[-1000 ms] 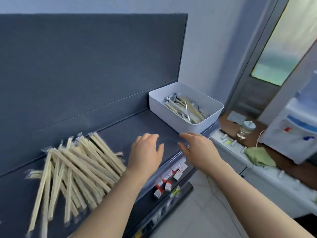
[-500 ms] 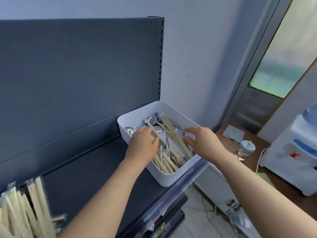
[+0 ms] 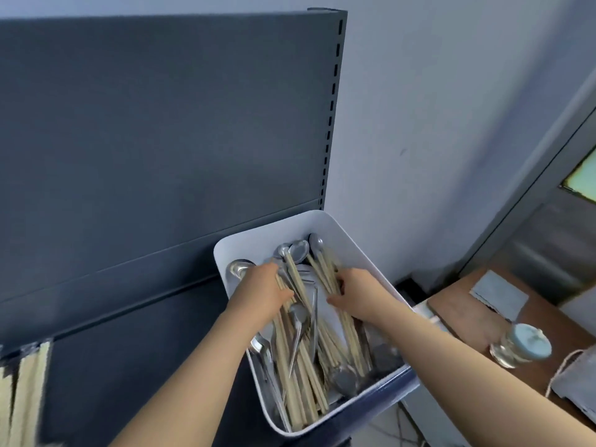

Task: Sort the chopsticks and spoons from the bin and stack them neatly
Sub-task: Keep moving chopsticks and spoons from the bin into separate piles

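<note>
Here, inside white bin [image 3: 361, 250]: left hand [image 3: 263, 293] grips chopsticks [image 3: 293, 273], right hand [image 3: 356, 296] clutches another chopstick bundle [image 3: 323, 270].

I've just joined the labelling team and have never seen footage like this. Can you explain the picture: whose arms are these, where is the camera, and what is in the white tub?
There is no machine: a person works with bare hands, filmed by a camera worn on their head, looking down. A white plastic bin sits on a dark grey metal shelf and holds pale wooden chopsticks mixed with silver metal spoons. The left hand and the right hand each grip some chopsticks inside it. At far left lies a separate pile of chopsticks.
</note>
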`<state>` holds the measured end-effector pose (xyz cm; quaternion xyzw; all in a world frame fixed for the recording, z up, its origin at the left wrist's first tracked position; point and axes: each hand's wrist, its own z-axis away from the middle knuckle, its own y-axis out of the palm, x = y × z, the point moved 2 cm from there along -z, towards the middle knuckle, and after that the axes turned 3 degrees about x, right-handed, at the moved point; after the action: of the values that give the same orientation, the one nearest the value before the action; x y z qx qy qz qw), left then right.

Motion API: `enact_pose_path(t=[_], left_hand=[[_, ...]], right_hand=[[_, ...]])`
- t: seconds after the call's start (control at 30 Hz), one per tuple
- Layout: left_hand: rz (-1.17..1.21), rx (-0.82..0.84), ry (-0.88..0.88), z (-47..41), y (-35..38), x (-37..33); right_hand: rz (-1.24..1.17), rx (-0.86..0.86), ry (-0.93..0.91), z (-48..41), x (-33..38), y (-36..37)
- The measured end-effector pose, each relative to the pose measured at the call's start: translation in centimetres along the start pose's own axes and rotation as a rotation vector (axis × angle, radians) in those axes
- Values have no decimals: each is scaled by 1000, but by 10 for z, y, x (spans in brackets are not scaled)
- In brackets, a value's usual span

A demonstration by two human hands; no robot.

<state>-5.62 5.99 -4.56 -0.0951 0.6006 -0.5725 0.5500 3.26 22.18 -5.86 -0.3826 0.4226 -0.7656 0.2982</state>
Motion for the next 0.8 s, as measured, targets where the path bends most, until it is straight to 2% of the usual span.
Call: enact_pose_path(t=[0.3, 0.43, 0.6, 0.8], left_hand=[[-61, 24, -206, -9, 7, 0], [-73, -8, -260, -13, 15, -1], [-52, -37, -299, -23, 17, 2], [7, -17, -330, -31, 17, 12]], right_hand=[[68, 109, -35, -29, 5, 0], [-122, 120, -63, -33, -2, -4], [-398, 185, -9, -30, -4, -3], [-422, 168, -16, -35, -4, -5]])
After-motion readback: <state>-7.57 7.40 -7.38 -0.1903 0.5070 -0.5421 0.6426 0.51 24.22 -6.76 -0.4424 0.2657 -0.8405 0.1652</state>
